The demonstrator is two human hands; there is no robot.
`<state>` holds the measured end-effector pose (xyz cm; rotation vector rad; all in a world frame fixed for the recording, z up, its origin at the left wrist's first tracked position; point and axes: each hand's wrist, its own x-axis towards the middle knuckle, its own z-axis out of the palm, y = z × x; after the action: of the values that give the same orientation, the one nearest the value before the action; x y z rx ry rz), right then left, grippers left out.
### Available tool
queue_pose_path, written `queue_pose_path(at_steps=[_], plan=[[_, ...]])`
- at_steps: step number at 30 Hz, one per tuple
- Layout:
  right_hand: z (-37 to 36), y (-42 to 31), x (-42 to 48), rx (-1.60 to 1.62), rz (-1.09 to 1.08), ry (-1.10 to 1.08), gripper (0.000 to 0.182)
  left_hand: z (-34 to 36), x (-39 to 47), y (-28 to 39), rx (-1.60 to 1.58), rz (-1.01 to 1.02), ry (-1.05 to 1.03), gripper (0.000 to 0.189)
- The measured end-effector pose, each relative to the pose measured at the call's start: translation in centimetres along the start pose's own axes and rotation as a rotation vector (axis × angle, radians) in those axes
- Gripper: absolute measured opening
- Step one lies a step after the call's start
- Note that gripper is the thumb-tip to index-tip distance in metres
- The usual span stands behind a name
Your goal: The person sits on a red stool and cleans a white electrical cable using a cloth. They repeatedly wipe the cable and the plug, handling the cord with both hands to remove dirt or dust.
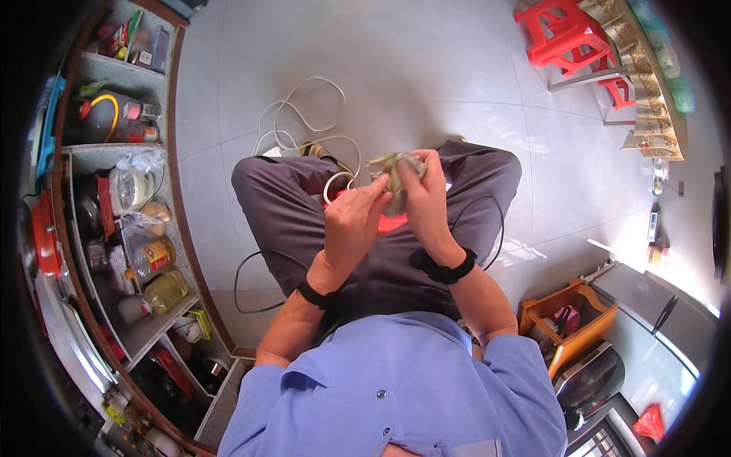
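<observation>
In front of my lap, a blurred greenish-grey bundle (394,167) with ragged, pale ends is between my two hands. My right hand (427,197) wraps around its right side, thumb across its top. From the left, my left hand (355,220) pinches its near edge with thumb and fingers. What the bundle is made of cannot be made out. Below the hands, between my thighs, part of a red plastic object (392,223) shows; the hands hide most of it. A cream-coloured loop (337,181) rises beside it, left of my left fingertips.
A white cable (311,130) lies coiled on the tiled floor (377,51) near a white power strip (273,152). Open shelves (128,334) with bottles line the left. Red plastic stools (562,34) stand at the far right, a wooden box (594,320) at the near right.
</observation>
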<state>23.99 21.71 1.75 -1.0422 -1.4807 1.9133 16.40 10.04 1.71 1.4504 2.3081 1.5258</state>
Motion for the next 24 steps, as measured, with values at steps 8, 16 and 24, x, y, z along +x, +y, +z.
queue_pose_path(at_steps=[8,16,24], plan=[[-2.6,-1.7,2.4,0.181,0.059,0.023,0.015,0.8,-0.4,-0.4,-0.677,-0.670,-0.053,0.034],[-0.5,-1.6,0.1,-0.030,-0.076,-0.106,0.019,0.6,0.2,0.5,-0.709,-0.675,-0.017,0.037],[-1.0,-0.7,1.1,-0.323,-0.075,-0.108,0.020,0.4,-0.7,0.3,-0.530,-0.655,-0.084,0.034]])
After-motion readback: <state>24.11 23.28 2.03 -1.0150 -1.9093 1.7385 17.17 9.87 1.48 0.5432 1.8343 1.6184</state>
